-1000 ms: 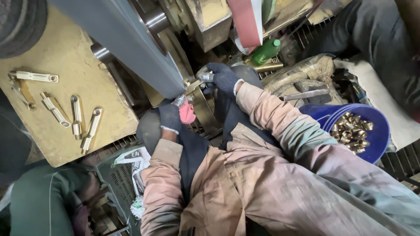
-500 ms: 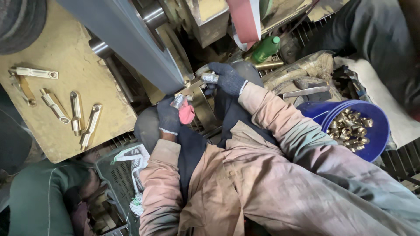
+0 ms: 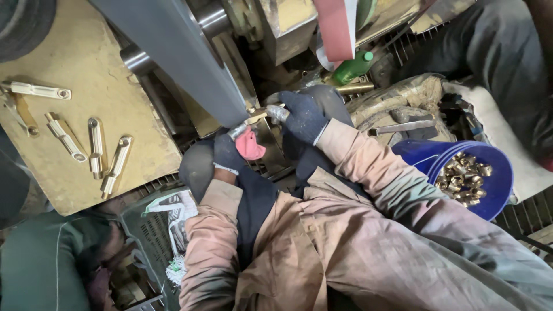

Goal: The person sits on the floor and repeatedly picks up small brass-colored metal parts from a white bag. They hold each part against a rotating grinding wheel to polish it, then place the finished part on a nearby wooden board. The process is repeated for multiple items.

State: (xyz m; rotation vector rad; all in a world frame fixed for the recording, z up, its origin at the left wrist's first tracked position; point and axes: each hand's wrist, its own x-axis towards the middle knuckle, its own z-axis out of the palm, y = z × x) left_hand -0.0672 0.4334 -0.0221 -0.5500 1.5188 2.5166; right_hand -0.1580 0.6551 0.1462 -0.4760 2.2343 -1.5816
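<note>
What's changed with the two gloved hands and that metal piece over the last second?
The left hand and right hand have drawn closer and now hold the metal piece at both ends against the grey belt; a second ago they were apart and further from the belt. The brass pieces on the board, the green bottle and the blue bucket of fittings stayed put.
</note>
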